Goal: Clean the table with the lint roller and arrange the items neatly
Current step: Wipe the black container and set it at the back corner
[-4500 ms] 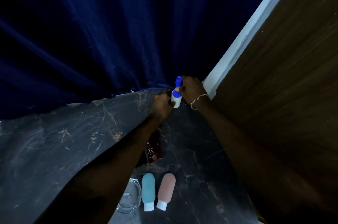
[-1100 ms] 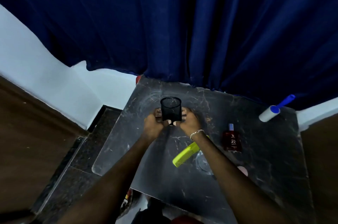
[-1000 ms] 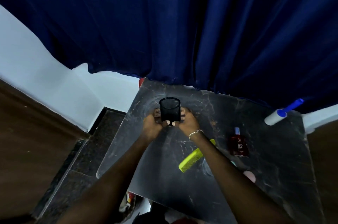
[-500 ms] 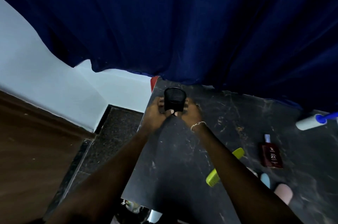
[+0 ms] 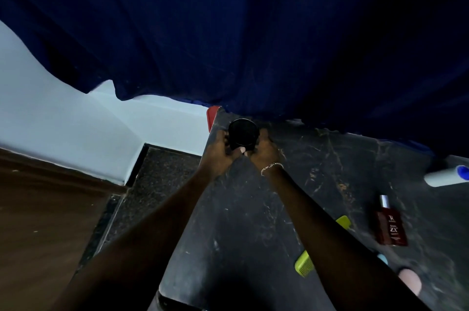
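Dim, underexposed; dark curtain (image 5: 253,31) nearly black at right; wide-angle edge distortion.

Forearms (image 5: 330,234): both bare along all that shows.
Right wrist: a thin chain bracelet (image 5: 271,168) of small pale metal links, catching the light, sits just behind the right hand (image 5: 266,152).
Left hand (image 5: 218,152): bare.
Nails (image 5: 242,150): two show, pale pink; the others are hidden.

The forearm (image 5: 337,242) hides the comb (image 5: 305,264) midway; lint roller (image 5: 442,176) cropped.
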`<state>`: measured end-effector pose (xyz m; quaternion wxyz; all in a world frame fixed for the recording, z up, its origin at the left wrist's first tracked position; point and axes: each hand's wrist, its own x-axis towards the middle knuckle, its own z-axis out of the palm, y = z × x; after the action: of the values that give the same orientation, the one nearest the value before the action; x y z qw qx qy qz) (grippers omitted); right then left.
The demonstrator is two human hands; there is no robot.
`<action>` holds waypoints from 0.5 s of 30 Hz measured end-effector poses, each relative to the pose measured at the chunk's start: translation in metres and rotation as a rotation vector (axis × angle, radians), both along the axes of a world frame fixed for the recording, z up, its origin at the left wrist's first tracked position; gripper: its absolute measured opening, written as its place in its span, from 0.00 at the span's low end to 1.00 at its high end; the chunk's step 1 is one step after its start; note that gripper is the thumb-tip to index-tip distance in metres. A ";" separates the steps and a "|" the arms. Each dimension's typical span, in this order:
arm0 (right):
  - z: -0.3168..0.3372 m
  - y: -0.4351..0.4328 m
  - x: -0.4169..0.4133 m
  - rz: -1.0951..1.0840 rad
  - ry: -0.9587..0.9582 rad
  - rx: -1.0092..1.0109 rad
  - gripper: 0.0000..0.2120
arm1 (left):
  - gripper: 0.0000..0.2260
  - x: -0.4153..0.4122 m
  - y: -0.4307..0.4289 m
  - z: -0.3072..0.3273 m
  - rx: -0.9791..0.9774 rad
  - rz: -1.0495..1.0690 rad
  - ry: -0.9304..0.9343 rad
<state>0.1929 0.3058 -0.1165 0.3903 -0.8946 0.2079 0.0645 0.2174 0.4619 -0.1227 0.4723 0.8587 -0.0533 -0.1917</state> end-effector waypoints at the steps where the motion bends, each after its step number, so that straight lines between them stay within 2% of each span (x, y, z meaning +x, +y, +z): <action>1: -0.002 0.001 0.003 -0.012 -0.002 -0.004 0.24 | 0.27 0.003 -0.001 -0.001 -0.008 0.000 0.004; 15: -0.018 0.002 0.021 -0.013 0.022 0.059 0.29 | 0.28 0.016 -0.004 -0.012 -0.049 0.040 0.007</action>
<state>0.2139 0.3074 -0.1348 0.4145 -0.8806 0.2159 0.0779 0.2333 0.4580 -0.1350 0.4972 0.8470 -0.0390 -0.1837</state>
